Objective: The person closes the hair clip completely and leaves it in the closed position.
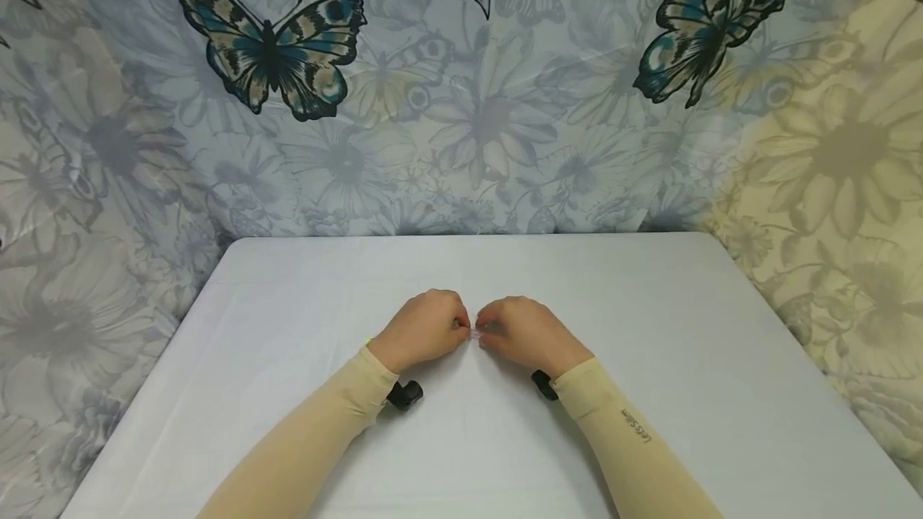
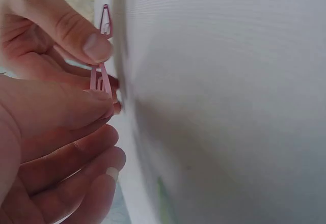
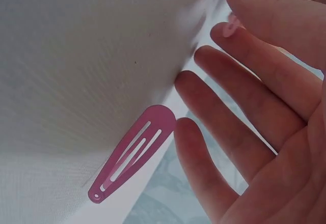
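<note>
In the left wrist view, my left hand [image 2: 56, 132] pinches a pink snap hair clip [image 2: 101, 77] between thumb and index finger. My right hand [image 1: 532, 335] meets it from the other side, thumb and index finger on the pink piece, whose narrow tip sticks out past the thumb. Whether this is one clip or two overlapping, I cannot tell. Another, darker pink snap clip [image 3: 133, 155] appears by the right little fingertip in the right wrist view; what supports it is unclear. From the head, my left hand [image 1: 424, 330] faces the right, fingertips nearly touching over the table.
Under both hands spreads a white-covered table [image 1: 303, 295]. A patterned cloth [image 1: 490, 142] with butterflies and flowers hangs behind and around it. Black wrist cameras [image 1: 405, 396] sit below the cuffs of the beige sleeves [image 1: 310, 431].
</note>
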`<state>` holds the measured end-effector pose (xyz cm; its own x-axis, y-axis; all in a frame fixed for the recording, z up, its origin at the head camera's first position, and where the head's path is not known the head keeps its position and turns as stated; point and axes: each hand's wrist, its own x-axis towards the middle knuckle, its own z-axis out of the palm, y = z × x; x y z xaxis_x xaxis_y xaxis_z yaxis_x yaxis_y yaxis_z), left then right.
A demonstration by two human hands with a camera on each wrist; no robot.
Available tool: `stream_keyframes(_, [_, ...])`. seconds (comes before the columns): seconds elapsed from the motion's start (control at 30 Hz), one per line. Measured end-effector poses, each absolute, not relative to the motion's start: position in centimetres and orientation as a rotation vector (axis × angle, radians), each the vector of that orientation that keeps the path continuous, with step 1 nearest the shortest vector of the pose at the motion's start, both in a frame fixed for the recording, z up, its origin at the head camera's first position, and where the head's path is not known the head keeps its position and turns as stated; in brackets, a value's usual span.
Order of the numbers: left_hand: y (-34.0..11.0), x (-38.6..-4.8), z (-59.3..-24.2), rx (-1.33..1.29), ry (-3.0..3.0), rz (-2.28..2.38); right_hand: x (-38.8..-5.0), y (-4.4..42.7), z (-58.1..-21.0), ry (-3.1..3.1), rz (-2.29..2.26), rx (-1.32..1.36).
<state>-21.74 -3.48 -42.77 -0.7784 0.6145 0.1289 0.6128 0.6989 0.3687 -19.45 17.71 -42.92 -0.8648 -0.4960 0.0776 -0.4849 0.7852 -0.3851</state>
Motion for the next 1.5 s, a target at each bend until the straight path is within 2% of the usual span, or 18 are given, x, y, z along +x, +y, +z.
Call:
stream_keyframes(0.33, [-3.8,-21.7,-41.7,1.099,2.846,0.637,-19.4,17.7,-42.6,2.927,-0.662,-0.782])
stream_keyframes(1.5, [-4.7,-22.1,-41.3,1.242,2.687,0.612,-19.3,17.6,-42.5,2.924,-0.686,-0.900])
